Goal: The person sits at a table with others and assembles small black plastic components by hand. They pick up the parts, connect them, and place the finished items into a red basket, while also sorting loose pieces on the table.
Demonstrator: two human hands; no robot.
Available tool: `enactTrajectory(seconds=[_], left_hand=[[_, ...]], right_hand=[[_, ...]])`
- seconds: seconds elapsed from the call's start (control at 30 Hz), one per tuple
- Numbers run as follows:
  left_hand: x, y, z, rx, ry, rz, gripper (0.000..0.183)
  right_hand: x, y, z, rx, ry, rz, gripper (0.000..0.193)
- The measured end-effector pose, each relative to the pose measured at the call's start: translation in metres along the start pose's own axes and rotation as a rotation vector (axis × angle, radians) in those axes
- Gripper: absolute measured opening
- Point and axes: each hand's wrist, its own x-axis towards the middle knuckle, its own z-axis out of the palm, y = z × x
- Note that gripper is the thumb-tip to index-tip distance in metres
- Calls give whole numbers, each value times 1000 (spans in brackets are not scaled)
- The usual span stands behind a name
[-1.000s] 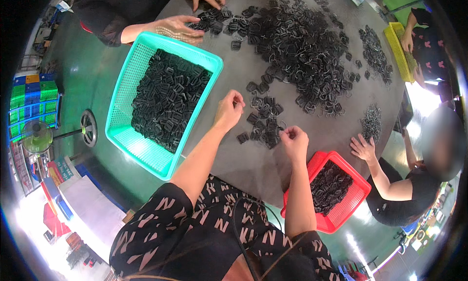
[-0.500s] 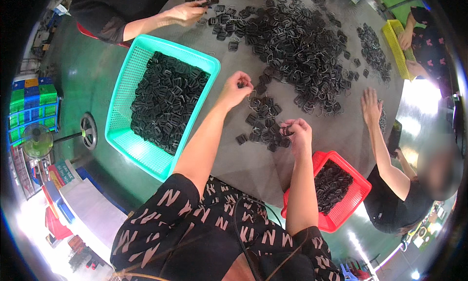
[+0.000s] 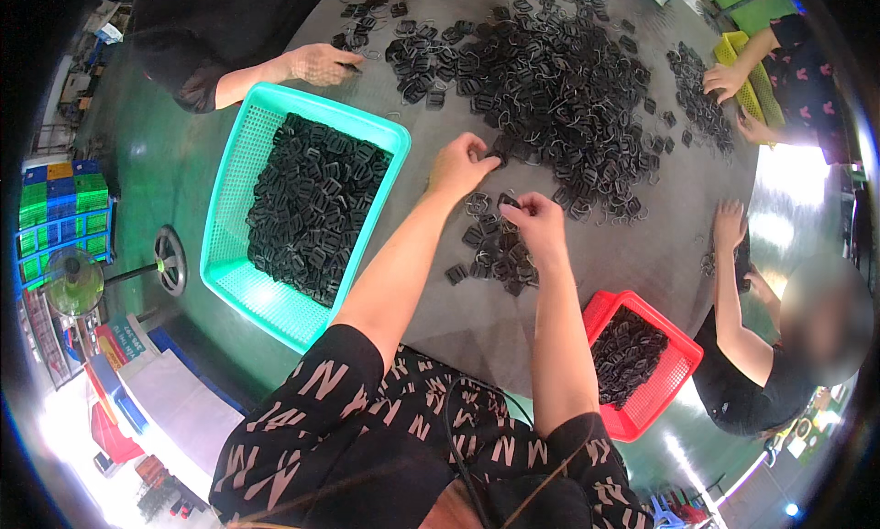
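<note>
A big heap of small black plastic buckles (image 3: pixel 568 80) covers the far middle of the grey table (image 3: pixel 431 291). My left hand (image 3: pixel 461 170) is closed at the near edge of that heap, a dark buckle at its fingertips. Just to the right and nearer, my right hand (image 3: pixel 539 226) pinches a single black buckle (image 3: pixel 509 201) between thumb and fingers. Below it lies a smaller group of buckles (image 3: pixel 500 254), partly hidden by this hand. Thin pale curved bits show among the buckles.
A turquoise basket (image 3: pixel 240 185) full of buckles stands left of my forearm, and a red basket (image 3: pixel 678 382) with buckles at the right. Co-workers' hands (image 3: pixel 321 64) reach in at the far left and the right side. A yellow basket (image 3: pixel 763 98) sits far right.
My left hand has moved right, to the heap's edge. My right hand has shifted left and farther away, a buckle still in its fingers. The far-left co-worker's hand has drawn back left.
</note>
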Motion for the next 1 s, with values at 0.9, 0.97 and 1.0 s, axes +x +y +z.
enactTrajectory(seconds=[0.9,0.97,1.0], left_hand=[[31,-8,32,218,-30,325,29],[36,-10,17,55,-302,184,27],[30,-10,10,-243,-399,99,26]], right_hand=[[-23,40,-36,645,-103,320,18],[-30,35,-36,873,-83,291,14],[-34,34,-37,992,-64,279,15]])
